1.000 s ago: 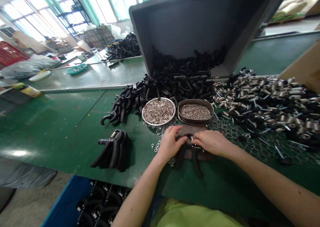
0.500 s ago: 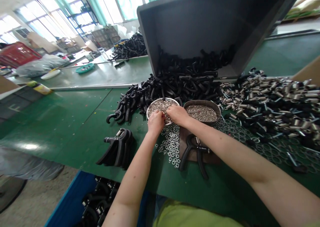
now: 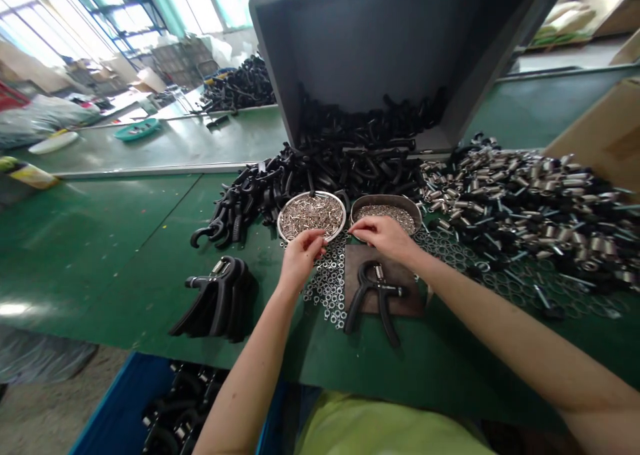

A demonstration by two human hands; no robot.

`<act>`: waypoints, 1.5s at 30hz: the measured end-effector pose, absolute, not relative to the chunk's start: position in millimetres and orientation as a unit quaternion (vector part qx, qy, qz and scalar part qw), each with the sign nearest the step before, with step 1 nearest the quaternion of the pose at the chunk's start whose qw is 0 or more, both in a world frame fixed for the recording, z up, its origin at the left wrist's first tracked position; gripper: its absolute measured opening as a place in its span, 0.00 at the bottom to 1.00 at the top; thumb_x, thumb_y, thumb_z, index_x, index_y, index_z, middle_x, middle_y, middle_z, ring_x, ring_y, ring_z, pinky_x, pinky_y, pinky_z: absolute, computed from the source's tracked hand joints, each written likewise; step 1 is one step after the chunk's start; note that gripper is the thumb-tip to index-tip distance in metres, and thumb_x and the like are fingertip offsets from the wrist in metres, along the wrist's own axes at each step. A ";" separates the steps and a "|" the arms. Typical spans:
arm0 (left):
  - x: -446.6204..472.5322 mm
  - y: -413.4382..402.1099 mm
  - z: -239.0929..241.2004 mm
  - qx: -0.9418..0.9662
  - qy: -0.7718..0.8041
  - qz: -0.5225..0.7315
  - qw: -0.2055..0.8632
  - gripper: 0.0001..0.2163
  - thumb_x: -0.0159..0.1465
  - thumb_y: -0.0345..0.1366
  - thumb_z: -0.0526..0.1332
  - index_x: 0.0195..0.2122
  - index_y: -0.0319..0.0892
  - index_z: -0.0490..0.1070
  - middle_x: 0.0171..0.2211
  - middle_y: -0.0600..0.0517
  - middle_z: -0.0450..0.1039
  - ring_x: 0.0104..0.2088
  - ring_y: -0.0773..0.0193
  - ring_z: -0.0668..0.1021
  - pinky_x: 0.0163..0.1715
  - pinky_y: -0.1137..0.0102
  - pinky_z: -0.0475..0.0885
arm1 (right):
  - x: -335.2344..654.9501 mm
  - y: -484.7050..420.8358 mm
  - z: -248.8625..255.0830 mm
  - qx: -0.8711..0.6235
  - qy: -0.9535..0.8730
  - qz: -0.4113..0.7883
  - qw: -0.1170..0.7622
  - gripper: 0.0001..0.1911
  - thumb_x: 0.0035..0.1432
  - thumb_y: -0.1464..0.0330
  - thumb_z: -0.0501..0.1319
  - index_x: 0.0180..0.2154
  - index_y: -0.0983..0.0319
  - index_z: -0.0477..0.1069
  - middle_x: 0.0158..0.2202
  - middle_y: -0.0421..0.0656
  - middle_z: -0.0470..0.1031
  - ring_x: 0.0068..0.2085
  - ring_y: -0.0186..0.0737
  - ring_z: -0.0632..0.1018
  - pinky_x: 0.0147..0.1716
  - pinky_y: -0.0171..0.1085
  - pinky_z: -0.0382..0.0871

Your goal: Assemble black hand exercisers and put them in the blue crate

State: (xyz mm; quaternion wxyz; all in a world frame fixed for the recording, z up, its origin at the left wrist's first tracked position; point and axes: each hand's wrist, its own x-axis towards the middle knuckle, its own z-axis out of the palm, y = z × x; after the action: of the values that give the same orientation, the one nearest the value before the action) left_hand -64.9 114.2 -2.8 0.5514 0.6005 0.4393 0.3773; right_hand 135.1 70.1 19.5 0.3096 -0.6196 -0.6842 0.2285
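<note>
My left hand is closed in a pinch at the near rim of a round metal bowl full of small metal pins. Whatever sits between its fingertips is too small to make out. My right hand also pinches, in front of an oval tin of tiny metal parts; its fingertips point left and their contents do not show clearly. Below it, a black hand grip exerciser with a spring lies on a brown plate. Loose metal nuts are scattered between my forearms.
Several assembled hand grips stand stacked at the left. Behind the bowls, black handles spill from a tipped grey bin. Springs and black knobs are heaped at right beside metal rings. A blue crate is below the table edge.
Both hands have come out of the bowl of pins toward me and moved apart, the right one over to the oval tin's front. The camera view has turned slightly right.
</note>
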 end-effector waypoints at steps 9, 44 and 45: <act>-48.6 48.4 -24.8 0.671 0.428 0.269 0.543 0.08 0.56 0.41 0.63 0.28 0.41 0.73 0.23 0.55 0.72 0.26 0.67 0.72 0.28 0.73 0.65 | 161.2 15.2 -7.7 -0.666 -0.654 0.265 0.241 0.07 0.57 0.69 0.54 0.33 0.63 0.70 0.29 0.40 0.75 0.32 0.35 0.74 0.33 0.34 0.63; -21.8 27.1 -22.1 0.930 0.326 0.138 0.097 0.11 0.67 0.39 0.51 0.33 0.45 0.70 0.35 0.53 0.72 0.38 0.65 0.71 0.30 0.72 0.63 | 191.7 -76.5 0.9 -0.742 -0.630 0.056 0.222 0.20 0.65 0.65 0.44 0.55 0.60 0.63 0.49 0.47 0.74 0.44 0.44 0.77 0.41 0.41 0.71; -21.0 27.1 -20.9 0.929 0.330 0.134 0.097 0.11 0.67 0.40 0.51 0.33 0.45 0.70 0.35 0.53 0.71 0.38 0.64 0.71 0.30 0.72 0.63 | 185.2 -67.5 3.8 -0.724 -0.641 0.071 0.244 0.20 0.65 0.66 0.44 0.56 0.60 0.62 0.51 0.47 0.73 0.47 0.43 0.76 0.44 0.41 0.70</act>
State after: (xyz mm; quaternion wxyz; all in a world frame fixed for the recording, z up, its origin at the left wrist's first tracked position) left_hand -21.0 27.1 -20.9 0.0972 0.9294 0.3298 0.1340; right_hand 185.2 -67.5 3.8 0.2438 -0.7240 -0.6414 0.0712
